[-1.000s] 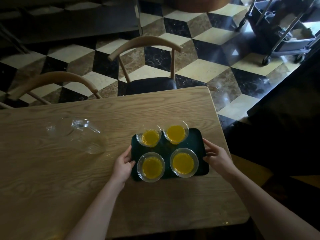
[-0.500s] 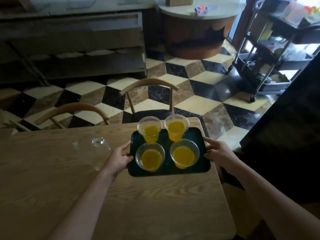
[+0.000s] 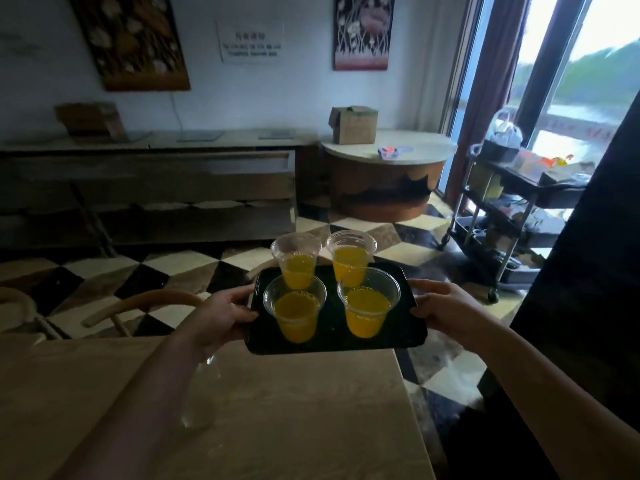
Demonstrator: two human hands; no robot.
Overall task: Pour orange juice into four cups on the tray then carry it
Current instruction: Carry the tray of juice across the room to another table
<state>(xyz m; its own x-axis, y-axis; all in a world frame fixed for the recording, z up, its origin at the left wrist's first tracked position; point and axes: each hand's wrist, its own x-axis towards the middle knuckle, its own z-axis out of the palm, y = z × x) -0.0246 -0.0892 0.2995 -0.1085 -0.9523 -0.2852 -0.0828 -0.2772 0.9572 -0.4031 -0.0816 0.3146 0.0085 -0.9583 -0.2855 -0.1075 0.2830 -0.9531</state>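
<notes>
A dark green tray [image 3: 332, 336] is held up in the air above the far edge of the wooden table [image 3: 277, 410]. On it stand several clear plastic cups with orange juice: near left [image 3: 296, 315], near right [image 3: 367, 308], far left [image 3: 297, 265], far right [image 3: 349, 256]. All are upright. My left hand [image 3: 225, 313] grips the tray's left rim. My right hand [image 3: 443, 306] grips its right rim. An empty glass pitcher [image 3: 201, 396] rests on the table under my left forearm, mostly hidden.
Two wooden chairs [image 3: 145, 303] stand past the table on the checkered floor. A metal cart [image 3: 512, 216] with clutter is at the right by the window. A round counter [image 3: 388, 174] with a cardboard box and a long sideboard [image 3: 149, 188] line the back wall.
Both hands have lifted the tray with the cups off the table. My head has risen, so the room's back wall and window have come into view.
</notes>
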